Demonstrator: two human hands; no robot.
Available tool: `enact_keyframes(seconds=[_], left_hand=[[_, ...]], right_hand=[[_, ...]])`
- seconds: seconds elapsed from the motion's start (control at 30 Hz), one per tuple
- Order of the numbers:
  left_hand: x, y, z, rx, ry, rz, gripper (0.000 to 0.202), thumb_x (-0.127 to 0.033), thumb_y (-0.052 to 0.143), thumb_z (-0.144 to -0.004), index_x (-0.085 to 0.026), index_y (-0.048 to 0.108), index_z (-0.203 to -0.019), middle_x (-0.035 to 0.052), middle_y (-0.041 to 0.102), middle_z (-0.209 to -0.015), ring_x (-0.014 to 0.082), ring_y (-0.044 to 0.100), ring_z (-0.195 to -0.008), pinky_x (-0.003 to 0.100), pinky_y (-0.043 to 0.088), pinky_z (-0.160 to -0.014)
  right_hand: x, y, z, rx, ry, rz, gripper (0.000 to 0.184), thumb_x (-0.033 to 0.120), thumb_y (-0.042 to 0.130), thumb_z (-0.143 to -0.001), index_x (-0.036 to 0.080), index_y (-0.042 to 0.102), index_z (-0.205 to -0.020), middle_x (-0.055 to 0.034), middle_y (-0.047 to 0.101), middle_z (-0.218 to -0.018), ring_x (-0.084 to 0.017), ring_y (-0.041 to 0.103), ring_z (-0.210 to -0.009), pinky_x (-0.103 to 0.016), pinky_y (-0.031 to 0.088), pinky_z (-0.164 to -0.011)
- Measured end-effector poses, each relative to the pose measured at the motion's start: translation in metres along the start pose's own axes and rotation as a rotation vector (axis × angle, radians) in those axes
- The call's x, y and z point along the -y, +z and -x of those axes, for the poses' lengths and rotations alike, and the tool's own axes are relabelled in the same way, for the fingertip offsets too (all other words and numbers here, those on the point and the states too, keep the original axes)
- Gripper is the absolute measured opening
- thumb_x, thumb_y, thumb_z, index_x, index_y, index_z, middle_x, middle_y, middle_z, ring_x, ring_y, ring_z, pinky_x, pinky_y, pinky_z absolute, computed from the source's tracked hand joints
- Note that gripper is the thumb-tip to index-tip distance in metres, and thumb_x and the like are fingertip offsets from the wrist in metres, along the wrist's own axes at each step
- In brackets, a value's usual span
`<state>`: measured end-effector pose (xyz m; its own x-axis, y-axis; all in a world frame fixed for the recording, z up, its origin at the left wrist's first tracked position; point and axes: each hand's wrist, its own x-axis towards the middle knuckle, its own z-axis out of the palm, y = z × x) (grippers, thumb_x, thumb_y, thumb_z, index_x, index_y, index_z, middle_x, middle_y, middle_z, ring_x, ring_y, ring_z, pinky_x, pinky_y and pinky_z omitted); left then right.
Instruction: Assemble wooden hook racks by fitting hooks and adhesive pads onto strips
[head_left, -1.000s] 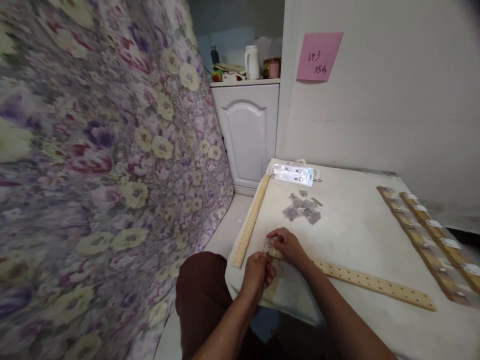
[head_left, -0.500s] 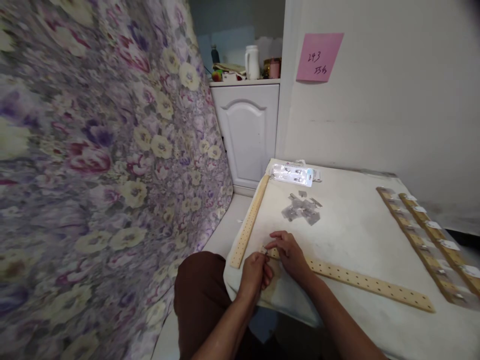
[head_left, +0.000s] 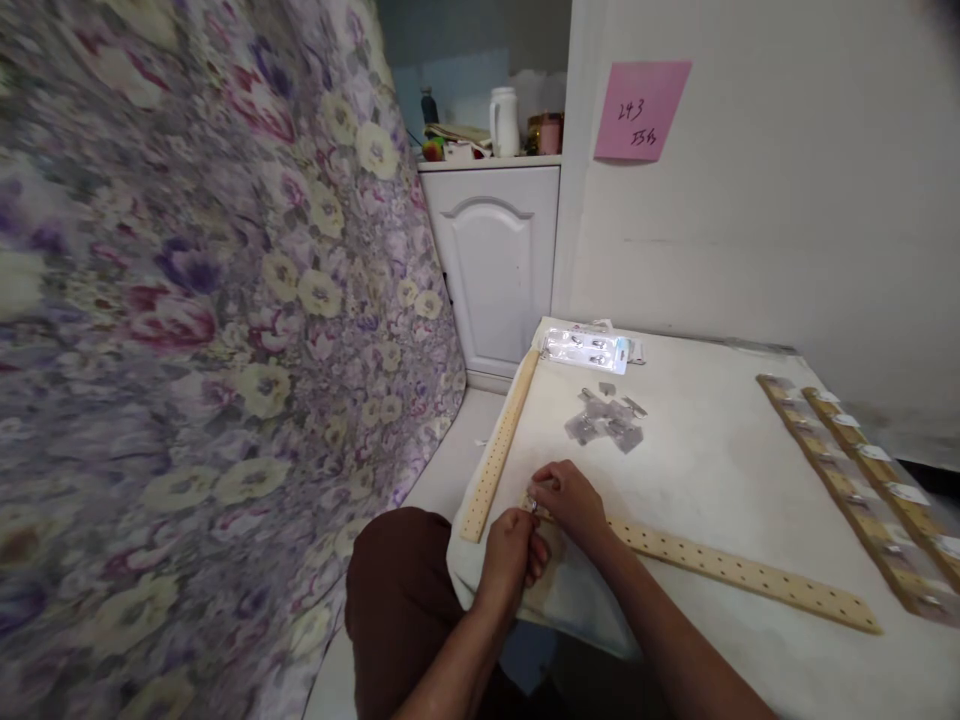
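Observation:
My left hand point(head_left: 511, 552) is closed at the near edge of the table, its thumb and forefinger pinching a small shiny metal piece point(head_left: 534, 507) too small to name. Just above it, my right hand point(head_left: 571, 500) has its fingertips drawn together on the same piece. Both hands are over the left end of a long wooden strip with rows of holes point(head_left: 739, 572); that end is mostly hidden by the fingers. A second perforated strip point(head_left: 499, 455) lies along the table's left edge. Beyond my hands are several small clear packets point(head_left: 606, 418) in a loose pile.
A clear blister pack point(head_left: 585, 349) with metal pieces lies at the table's far left corner. Two wooden strips with small bags and white labels point(head_left: 844, 480) run along the right side. A floral curtain point(head_left: 225, 300) hangs at left; a white cabinet point(head_left: 499, 260) stands behind.
My right hand's fingers have moved from spread, with the forefinger stretched out, to pressed together at the metal piece. The left hand stays almost in place.

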<state>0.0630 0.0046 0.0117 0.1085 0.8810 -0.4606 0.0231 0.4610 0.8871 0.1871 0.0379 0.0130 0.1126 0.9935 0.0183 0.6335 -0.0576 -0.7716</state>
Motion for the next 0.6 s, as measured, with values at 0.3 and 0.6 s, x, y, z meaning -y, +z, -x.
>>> enact_keyframes(seconds=[0.3, 0.6], left_hand=[[0.0030, -0.0012, -0.0035, 0.016, -0.025, -0.003, 0.012, -0.031, 0.043, -0.075, -0.020, 0.048, -0.073, -0.0060, 0.054, -0.038, 0.0068, 0.038, -0.025, 0.017, 0.017, -0.027], [0.0046, -0.0026, -0.0019, 0.011, 0.022, -0.032, 0.013, -0.031, 0.042, -0.076, -0.020, 0.048, -0.073, -0.0062, 0.053, -0.038, 0.0065, 0.038, -0.025, 0.017, 0.017, -0.028]], right_hand=[[-0.0015, 0.0010, -0.0023, 0.018, 0.058, -0.003, 0.023, 0.030, 0.066, -0.068, 0.026, 0.061, -0.090, 0.0021, 0.060, -0.092, -0.012, 0.056, -0.073, -0.026, 0.039, -0.067], [-0.0003, -0.0009, 0.0019, 0.000, 0.038, -0.024, 0.025, 0.032, 0.064, -0.069, 0.025, 0.060, -0.093, 0.0009, 0.062, -0.095, -0.013, 0.058, -0.078, -0.026, 0.040, -0.069]])
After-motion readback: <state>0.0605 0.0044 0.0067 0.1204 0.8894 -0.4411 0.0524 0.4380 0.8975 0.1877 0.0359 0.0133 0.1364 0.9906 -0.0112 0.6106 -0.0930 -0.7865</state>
